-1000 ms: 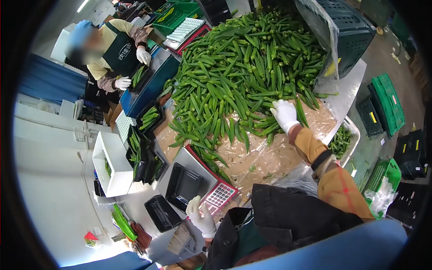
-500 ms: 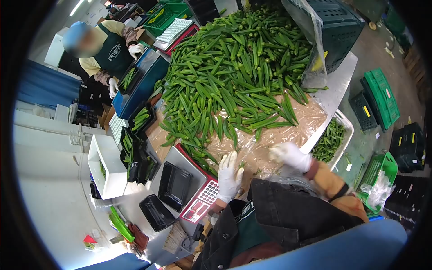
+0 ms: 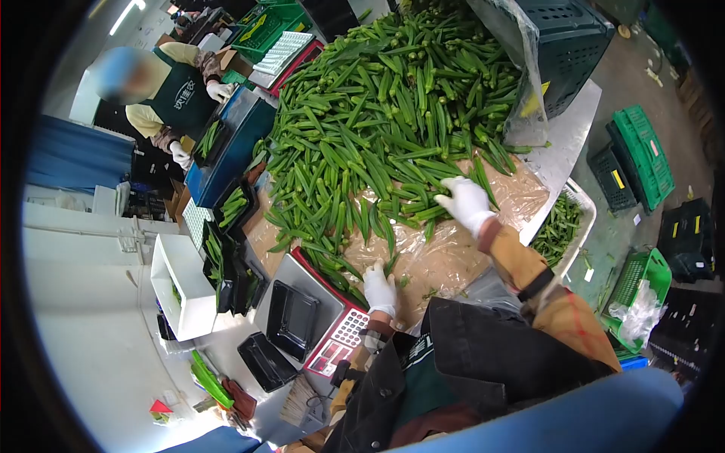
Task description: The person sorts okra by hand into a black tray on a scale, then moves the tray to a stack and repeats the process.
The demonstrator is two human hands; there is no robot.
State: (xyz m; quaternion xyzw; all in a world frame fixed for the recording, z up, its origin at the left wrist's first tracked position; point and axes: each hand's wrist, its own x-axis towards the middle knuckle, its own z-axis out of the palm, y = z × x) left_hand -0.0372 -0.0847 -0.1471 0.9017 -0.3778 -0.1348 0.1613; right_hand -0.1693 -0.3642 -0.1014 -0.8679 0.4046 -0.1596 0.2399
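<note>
A large heap of green okra (image 3: 377, 128) covers the table, thinning out toward me. My right hand (image 3: 466, 202), in a white glove, reaches to the near edge of the heap, thumb and fingers apart over the pods. Close to the scale, my gloved left hand (image 3: 380, 292) rests low, its fingers slightly bent and apart. A single okra pod (image 3: 391, 263) lies right by its fingertips. The red-edged scale (image 3: 327, 332) carries a black plastic tray (image 3: 293, 317) with nothing in it. Another black tray (image 3: 266, 362) sits beside the scale.
Several filled black trays (image 3: 217, 260) stand at the left by a white bin (image 3: 181, 287). Across the table, a co-worker (image 3: 177, 94) in white gloves handles a tray at a blue-sided scale (image 3: 230, 143). A dark crate (image 3: 570, 57) tips over the heap; a white basket (image 3: 580, 226) holds more okra.
My right hand has moved away from me, from the bare plastic up to the heap's edge. My left hand has drawn back slightly, its fingers less stretched. The co-worker's arm has shifted slightly.
</note>
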